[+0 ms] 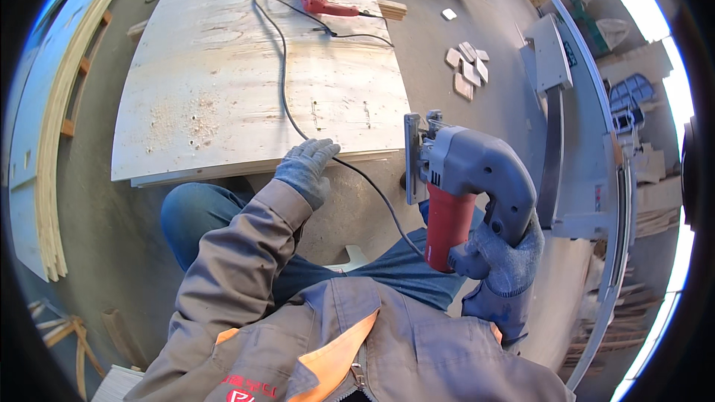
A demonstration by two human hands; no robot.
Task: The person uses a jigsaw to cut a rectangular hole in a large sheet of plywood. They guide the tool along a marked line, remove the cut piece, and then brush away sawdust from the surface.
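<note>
My right hand (510, 257), in a grey work glove, is wrapped round the handle of a jigsaw (477, 171). The saw has a grey body and a red barrel, and is held up to the right of the board with its metal base plate turned toward the left. My left hand (309, 171), gloved too, lies with fingers stretched out at the near edge of a pale plywood board (246, 104). A dark power cord (279, 52) passes under its fingers, running from the board's far end down to the jigsaw. Sawdust (194, 123) is scattered at the board's left.
A red drill (322, 1) with its cord lies on the board's far part. Small offcuts (469, 71) are on the floor to the right. Beyond them stands a grey machine with a long rail (611, 201). Stacked plywood sheets (52, 141) lean along the left.
</note>
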